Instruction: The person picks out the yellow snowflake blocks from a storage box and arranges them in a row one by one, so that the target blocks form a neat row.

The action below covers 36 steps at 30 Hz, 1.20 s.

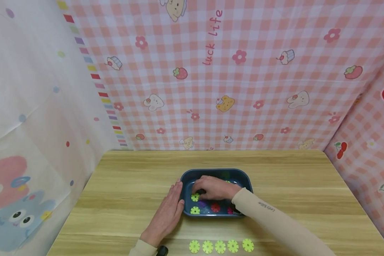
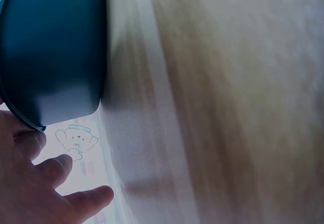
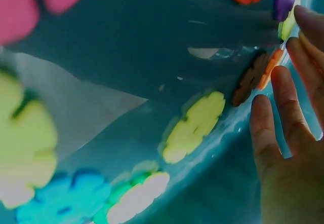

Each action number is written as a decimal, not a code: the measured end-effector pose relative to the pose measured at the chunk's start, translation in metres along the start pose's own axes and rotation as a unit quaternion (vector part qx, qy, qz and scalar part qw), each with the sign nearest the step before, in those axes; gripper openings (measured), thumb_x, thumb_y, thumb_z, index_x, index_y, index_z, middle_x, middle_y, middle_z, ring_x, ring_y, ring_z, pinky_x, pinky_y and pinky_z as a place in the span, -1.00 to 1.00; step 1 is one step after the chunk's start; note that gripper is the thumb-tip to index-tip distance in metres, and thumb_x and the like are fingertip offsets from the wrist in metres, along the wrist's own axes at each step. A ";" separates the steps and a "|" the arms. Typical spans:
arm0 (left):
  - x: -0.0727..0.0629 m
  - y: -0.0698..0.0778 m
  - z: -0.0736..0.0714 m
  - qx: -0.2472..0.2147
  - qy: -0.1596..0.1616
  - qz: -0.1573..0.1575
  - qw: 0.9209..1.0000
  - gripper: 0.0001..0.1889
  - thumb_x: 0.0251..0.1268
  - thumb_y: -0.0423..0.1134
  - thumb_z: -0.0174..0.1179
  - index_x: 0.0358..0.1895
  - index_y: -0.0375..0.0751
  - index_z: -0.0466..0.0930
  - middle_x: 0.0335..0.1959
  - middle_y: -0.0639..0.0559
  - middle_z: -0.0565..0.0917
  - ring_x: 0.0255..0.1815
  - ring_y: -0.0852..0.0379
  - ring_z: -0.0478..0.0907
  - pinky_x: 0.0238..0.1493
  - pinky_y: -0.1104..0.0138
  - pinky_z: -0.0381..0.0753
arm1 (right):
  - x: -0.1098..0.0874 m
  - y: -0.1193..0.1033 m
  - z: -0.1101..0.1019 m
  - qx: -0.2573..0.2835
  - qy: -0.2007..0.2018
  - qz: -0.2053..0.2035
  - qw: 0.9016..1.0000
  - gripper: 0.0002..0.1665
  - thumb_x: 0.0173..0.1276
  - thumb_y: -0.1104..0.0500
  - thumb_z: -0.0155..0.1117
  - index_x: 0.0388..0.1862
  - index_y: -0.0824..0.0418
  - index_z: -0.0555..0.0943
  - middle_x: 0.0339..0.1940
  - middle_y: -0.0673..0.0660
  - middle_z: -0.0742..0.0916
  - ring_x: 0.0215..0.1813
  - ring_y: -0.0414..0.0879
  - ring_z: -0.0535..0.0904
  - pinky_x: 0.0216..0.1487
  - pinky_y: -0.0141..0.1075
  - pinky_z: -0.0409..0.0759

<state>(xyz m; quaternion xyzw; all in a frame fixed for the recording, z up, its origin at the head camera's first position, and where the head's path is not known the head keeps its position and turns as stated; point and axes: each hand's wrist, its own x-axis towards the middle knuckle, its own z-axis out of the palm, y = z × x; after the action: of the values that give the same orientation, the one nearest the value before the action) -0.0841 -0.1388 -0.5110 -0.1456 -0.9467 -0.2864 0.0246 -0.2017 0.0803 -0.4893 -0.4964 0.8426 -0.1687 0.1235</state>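
A dark blue tray [image 1: 217,215] stands on the wooden table with notched plastic discs inside. My right hand [image 1: 214,187] reaches down into its left half, thumb and forefinger at the edge of a yellow-green disc [image 1: 195,197]; no firm grip shows. In the right wrist view, the fingers of that hand [image 3: 293,133] look fairly straight beside the yellow-green, purple [image 3: 286,0] and orange [image 3: 271,69] discs. My left hand [image 1: 166,215] rests its straight fingers against the tray's left side. The left wrist view shows those fingertips [image 2: 35,140] by the tray's rim.
Several yellow-green discs [image 1: 220,246] lie in a row on the table [image 1: 131,185] in front of the tray. Other discs in the tray include a red one [image 1: 215,207] and a blue one [image 3: 66,198]. A checked pink cloth [image 1: 192,89] hangs behind the table.
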 end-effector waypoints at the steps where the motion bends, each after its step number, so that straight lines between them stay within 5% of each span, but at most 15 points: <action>1: 0.000 0.000 0.000 0.000 -0.001 0.000 1.000 -0.40 0.74 -0.14 -0.17 0.67 -0.27 0.03 0.69 -0.12 0.07 0.65 -0.20 0.07 0.47 -0.25 0.26 | 0.001 -0.001 0.001 0.001 0.000 0.001 1.000 -0.70 0.42 0.11 0.46 0.10 0.07 0.76 0.09 -0.10 0.77 0.14 -0.20 0.59 0.30 -0.28 0.54; 36: 0.001 -0.001 0.001 -0.003 -0.008 -0.003 1.000 -0.41 0.74 -0.14 -0.17 0.67 -0.26 0.02 0.70 -0.11 0.05 0.66 -0.19 0.05 0.48 -0.24 0.25 | 0.010 -0.010 0.006 -0.047 0.003 0.051 0.998 -0.68 0.36 0.00 0.51 0.05 0.05 0.79 -0.12 -0.10 0.68 -0.11 -0.23 0.50 0.08 -0.37 0.59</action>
<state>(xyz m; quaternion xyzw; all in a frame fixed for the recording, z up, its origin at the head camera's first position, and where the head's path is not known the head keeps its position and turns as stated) -0.0852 -0.1388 -0.5121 -0.1453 -0.9464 -0.2881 0.0162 -0.1960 0.0660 -0.4908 -0.4570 0.8744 -0.1240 0.1059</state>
